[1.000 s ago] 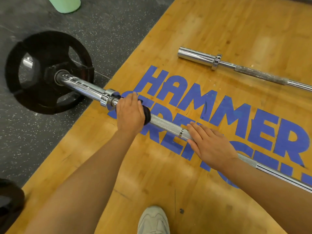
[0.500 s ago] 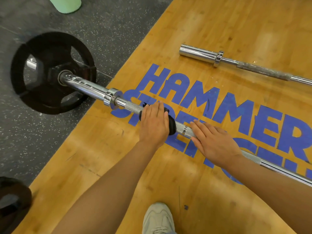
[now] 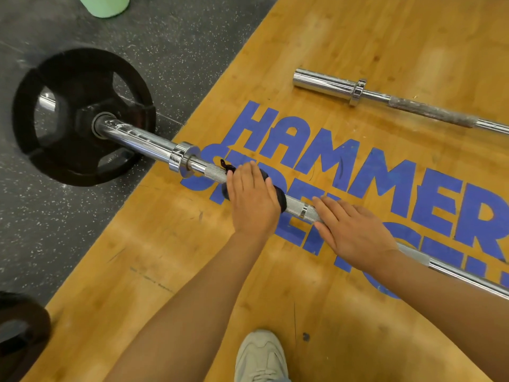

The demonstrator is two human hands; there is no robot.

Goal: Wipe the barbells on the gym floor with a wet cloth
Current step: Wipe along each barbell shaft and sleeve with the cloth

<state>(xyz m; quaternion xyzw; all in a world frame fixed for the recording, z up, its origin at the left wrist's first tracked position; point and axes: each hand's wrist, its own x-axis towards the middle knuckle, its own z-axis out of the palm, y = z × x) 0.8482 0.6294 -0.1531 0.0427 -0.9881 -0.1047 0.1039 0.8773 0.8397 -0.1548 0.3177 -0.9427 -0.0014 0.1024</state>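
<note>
A loaded barbell [image 3: 154, 146] lies slantwise across a gym floor, its steel shaft running from a black weight plate [image 3: 74, 117] at upper left down to the right edge of the view. The plate rests on dark speckled rubber flooring [image 3: 170, 51], while the shaft crosses a wooden lifting platform [image 3: 385, 37] painted with large blue lettering [image 3: 358, 172]. A person's left hand [image 3: 252, 199] wraps a black cloth [image 3: 281, 198] around the knurled shaft just beside the inner collar, fingers curled over the top of the bar, a scrap of cloth poking out by the fingertips. The right hand [image 3: 355, 232] lies flat on the shaft just beside the left, fingers straight and together, pressing down on the steel. A second barbell [image 3: 385, 99], bare of plates, lies well apart on the wood toward the upper right. The edge of another black plate [image 3: 22, 332] shows at lower left, a pale green container [image 3: 106, 5] stands on the rubber at the top edge, and the toe of a light-coloured shoe [image 3: 261, 357] rests on the platform at the bottom.
</note>
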